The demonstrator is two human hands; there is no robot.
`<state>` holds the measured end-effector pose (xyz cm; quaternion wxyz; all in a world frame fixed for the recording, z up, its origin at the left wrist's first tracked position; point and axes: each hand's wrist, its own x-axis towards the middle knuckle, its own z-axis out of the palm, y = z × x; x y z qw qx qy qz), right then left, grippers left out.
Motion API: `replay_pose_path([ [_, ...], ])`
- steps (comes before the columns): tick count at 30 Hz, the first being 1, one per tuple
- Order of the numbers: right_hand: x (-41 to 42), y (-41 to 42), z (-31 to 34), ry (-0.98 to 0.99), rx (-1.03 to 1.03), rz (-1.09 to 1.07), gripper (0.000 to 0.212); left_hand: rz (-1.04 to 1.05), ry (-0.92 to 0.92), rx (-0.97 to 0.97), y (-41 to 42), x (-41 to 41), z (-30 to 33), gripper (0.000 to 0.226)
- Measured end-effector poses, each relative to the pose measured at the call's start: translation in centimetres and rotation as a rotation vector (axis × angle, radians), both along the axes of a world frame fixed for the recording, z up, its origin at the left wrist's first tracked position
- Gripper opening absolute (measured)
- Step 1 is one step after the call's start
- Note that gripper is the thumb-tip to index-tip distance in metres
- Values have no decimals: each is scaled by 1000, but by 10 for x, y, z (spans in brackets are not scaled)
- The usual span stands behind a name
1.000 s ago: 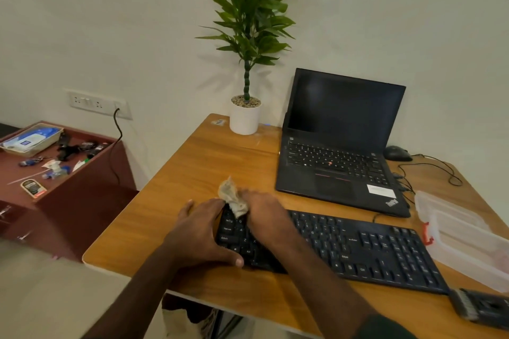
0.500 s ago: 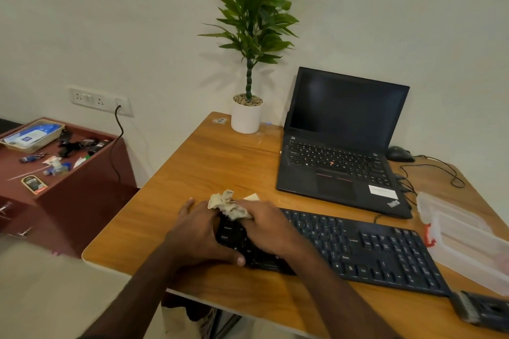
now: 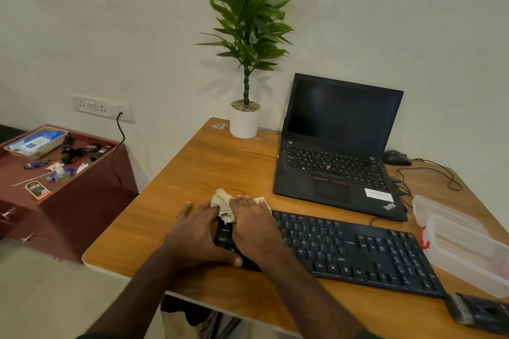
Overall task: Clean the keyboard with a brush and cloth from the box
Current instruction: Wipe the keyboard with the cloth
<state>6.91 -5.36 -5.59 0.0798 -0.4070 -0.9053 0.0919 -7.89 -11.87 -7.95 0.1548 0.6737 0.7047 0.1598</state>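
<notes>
While the right hand (image 3: 254,224) presses a crumpled beige cloth (image 3: 223,207) against the far left corner of a black keyboard (image 3: 355,253), fingers curled over the fabric, the left hand (image 3: 197,234) lies just beside it with fingers spread flat, thumb hooked along the keyboard's near edge, bracing the left end. The cloth bunches up between the two hands, part of it hidden under the right palm. The keyboard stretches away to the right of the right hand across the wooden tabletop (image 3: 192,173). Beyond that hand sits an open black laptop (image 3: 338,151) with a dark screen, and farther off a potted plant (image 3: 246,69) stands against the wall. Well to the right of the hands rests a clear plastic box (image 3: 462,245), and nearer the tabletop's front edge lies a dark brush (image 3: 479,312), blurred.
</notes>
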Motion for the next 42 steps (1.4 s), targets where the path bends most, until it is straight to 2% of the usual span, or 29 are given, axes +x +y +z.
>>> replay_pose_path([
  [2,1,-2,1,-36,8,18,58,2,5,-9,0,1,1,131],
  [8,29,9,4,15,-113,210,67,-23,-13,17,0,0,0,128],
  [18,78,20,23,-188,108,197,63,15,-60,-20,0,-2,-2,139],
  [23,115,28,24,-187,93,199,66,19,-57,-20,1,-3,-5,139],
  [25,129,36,25,-142,31,163,55,19,-49,-18,1,-3,-7,140],
  [27,143,47,31,-15,-128,47,27,18,-44,-10,2,-3,-8,140],
  [29,150,60,40,162,-234,-77,23,17,-42,-6,2,-3,-9,140],
  [32,141,65,39,309,-91,-173,22,7,-41,-2,3,-4,-9,140],
  [34,125,53,35,318,-56,-127,32,1,-28,-4,3,-4,-9,140],
  [35,118,47,30,260,-64,-36,42,0,-21,-8,3,-4,-9,140],
  [38,110,35,14,-43,-29,190,81,9,-12,-20,2,-4,-8,140],
  [42,129,42,6,-102,23,186,89,15,-31,-13,3,-3,-6,139],
])
